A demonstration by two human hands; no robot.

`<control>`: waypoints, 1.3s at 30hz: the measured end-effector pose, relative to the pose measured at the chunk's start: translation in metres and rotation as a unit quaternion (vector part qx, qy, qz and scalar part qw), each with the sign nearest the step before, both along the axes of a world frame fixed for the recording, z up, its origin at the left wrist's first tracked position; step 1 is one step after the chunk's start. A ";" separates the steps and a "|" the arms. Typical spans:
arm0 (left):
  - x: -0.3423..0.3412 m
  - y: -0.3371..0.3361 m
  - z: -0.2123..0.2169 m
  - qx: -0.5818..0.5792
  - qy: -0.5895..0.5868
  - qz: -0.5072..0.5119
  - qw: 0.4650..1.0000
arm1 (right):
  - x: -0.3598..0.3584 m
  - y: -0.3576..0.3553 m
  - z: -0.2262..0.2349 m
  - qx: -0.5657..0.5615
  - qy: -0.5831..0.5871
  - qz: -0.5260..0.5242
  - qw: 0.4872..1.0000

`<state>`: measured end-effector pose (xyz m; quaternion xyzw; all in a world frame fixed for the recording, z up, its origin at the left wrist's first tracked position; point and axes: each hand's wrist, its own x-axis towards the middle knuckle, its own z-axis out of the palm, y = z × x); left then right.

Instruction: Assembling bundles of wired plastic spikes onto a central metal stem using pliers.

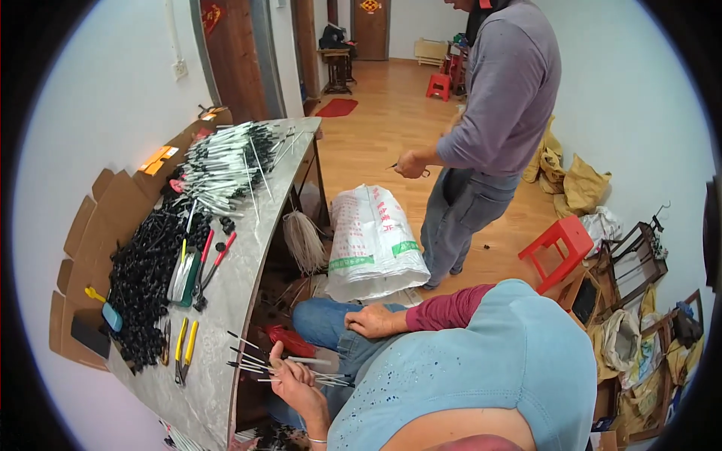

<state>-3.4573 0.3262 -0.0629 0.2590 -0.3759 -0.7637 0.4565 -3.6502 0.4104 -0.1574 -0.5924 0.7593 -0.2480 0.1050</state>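
In my left hand [299, 385], a loose bundle of thin white rods with black tips [252, 364] is gripped, fanning out on both sides of the fingers. The hand is beside the table's near edge, above my lap. My right hand [372, 322] rests on my jeans-clad knee, with nothing seen in it. A red plastic bag [289, 340] lies just beyond the left hand. On the table [259, 233], a big pile of similar white rods [218, 169] lies at the far end, and a heap of small black parts [143, 286] is nearer.
Yellow-handled pliers [186, 349], red-handled cutters [214, 263] and a cardboard flap [101, 240] are on the table. A white woven sack [376, 240] stands before me. Another person [504, 98] stands beyond it, holding a small dark tool. A red stool [558, 252] is at right.
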 end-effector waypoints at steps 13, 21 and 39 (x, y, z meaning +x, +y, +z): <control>0.017 -0.027 -0.014 -0.046 -0.073 0.131 0.988 | -0.025 -0.090 0.032 -0.138 -0.079 0.081 0.984; 0.034 -0.032 -0.014 -0.013 -0.033 0.164 0.986 | -0.116 -0.246 0.151 -0.263 -0.109 -0.024 0.958; 0.005 -0.041 -0.011 0.010 -0.103 0.163 0.981 | -0.193 -0.247 0.114 -0.206 -0.159 -0.078 0.962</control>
